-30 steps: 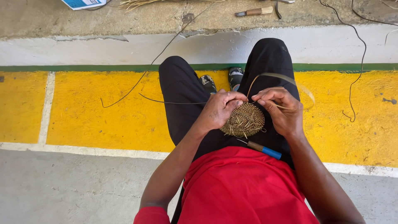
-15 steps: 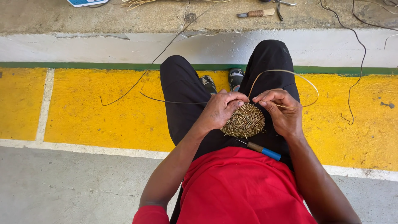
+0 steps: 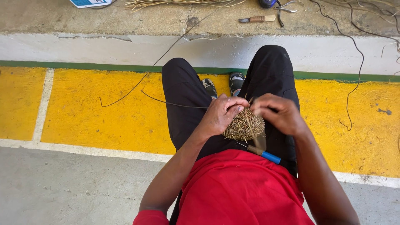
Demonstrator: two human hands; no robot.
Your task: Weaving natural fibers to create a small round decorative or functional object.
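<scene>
A small round woven disc of tan fibre (image 3: 245, 125) rests on my lap between my black-trousered knees. My left hand (image 3: 221, 114) grips its left edge with fingers curled over the rim. My right hand (image 3: 278, 113) is closed at the disc's upper right edge, pinching a thin strand against the weave. A blue-handled tool (image 3: 263, 154) lies on my thigh just below the disc. A long dark strand (image 3: 166, 102) trails left from the work across my knee.
I sit on yellow-painted ground (image 3: 104, 112) with a green stripe and a raised concrete ledge (image 3: 125, 21) ahead. On the ledge lie a wooden-handled knife (image 3: 257, 18), a bundle of pale fibre (image 3: 175, 4) and dark cords (image 3: 354, 62).
The large loop of strand that arched to the right of the disc has been drawn in; my right hand has shifted slightly over the disc's edge. Left hand keeps its hold.
</scene>
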